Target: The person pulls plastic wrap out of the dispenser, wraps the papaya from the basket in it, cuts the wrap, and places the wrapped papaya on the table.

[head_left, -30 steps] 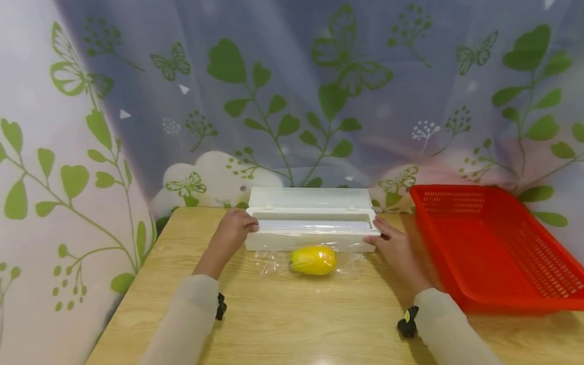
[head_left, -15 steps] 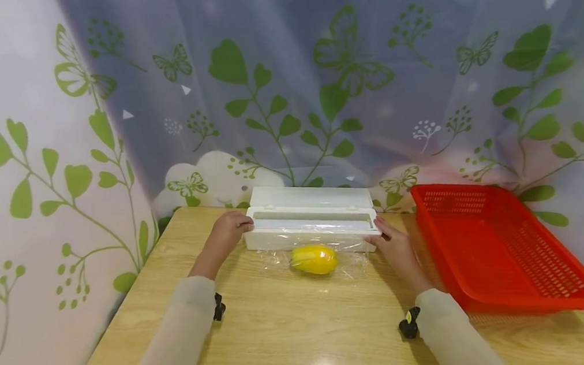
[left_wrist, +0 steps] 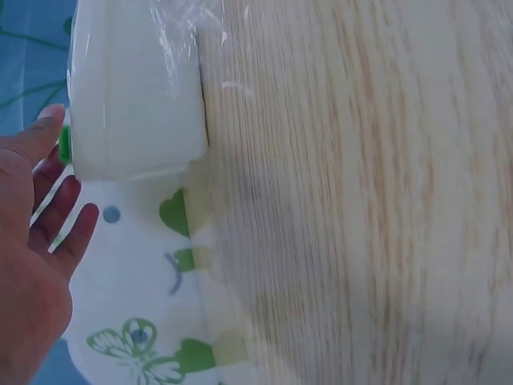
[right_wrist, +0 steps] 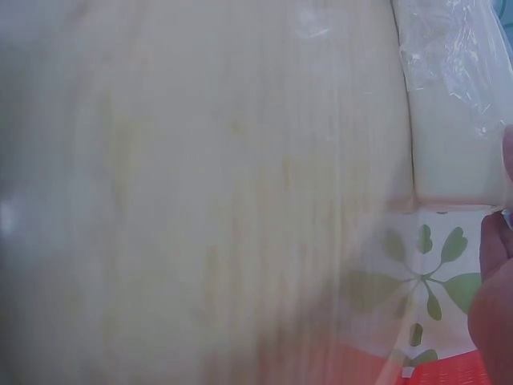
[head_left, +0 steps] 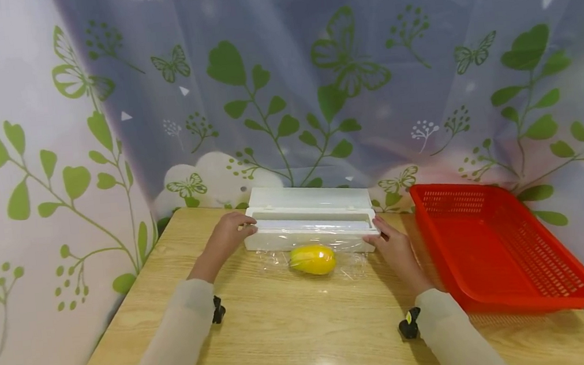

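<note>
A white cling film dispenser box (head_left: 281, 241) stands toward the back of the table, its lid (head_left: 309, 197) raised and a film roll (head_left: 316, 225) inside. Clear film (head_left: 351, 263) comes out over the front wall and covers a yellow, papaya-like fruit (head_left: 313, 260). My left hand (head_left: 227, 233) is at the box's left end, fingers spread apart; in the left wrist view its thumb is beside a small green part (left_wrist: 65, 144) on the box. With my right hand (head_left: 393, 243) I grip the right end, thumb on the front wall. Most of that hand is out of the right wrist view.
A red plastic basket (head_left: 490, 298) with perforated sides stands on the right of the wooden table (head_left: 285, 345). A printed curtain (head_left: 284, 90) hangs right behind the box, and another patterned sheet (head_left: 43, 256) is on the left.
My left hand has drawn slightly left from the box's rim, and its fingers have spread. My right hand, the box and the fruit stay almost in place.
</note>
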The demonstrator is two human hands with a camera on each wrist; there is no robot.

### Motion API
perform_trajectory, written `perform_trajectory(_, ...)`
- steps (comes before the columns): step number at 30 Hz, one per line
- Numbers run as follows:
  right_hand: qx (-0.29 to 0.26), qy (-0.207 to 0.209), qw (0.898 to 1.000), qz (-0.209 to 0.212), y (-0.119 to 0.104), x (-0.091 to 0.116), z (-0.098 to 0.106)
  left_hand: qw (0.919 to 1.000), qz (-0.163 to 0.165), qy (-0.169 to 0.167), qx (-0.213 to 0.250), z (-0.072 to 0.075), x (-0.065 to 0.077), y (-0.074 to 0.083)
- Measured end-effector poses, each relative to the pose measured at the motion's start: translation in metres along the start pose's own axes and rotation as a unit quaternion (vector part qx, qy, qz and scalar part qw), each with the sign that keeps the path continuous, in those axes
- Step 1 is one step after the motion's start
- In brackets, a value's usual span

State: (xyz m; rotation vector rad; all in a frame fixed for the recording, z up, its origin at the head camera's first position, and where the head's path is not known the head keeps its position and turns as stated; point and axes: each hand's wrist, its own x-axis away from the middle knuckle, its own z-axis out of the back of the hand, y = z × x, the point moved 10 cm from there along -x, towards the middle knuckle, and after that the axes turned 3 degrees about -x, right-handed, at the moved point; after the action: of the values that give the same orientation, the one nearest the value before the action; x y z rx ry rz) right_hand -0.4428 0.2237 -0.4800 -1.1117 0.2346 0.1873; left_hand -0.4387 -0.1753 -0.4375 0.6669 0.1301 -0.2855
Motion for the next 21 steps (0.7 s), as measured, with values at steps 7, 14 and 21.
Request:
perform_trajectory(7, 0.015, -0.010, 1.000, -0.018, 0.001, -0.002, -0.002, 0.9980, -0.007, -0.010, -0.062, -0.008, -0.001, 0.010)
perform_trajectory(14, 0.036, -0.012, 0.999, -0.030, 0.000, -0.003, -0.002, 0.9959, -0.041, 0.009, -0.080, -0.011, -0.004, 0.016)
perform_trajectory(21, 0.043, -0.023, 0.998, -0.044, -0.003, -0.001, -0.001, 0.9908, -0.064, 0.044, -0.111, -0.011, -0.002, 0.023)
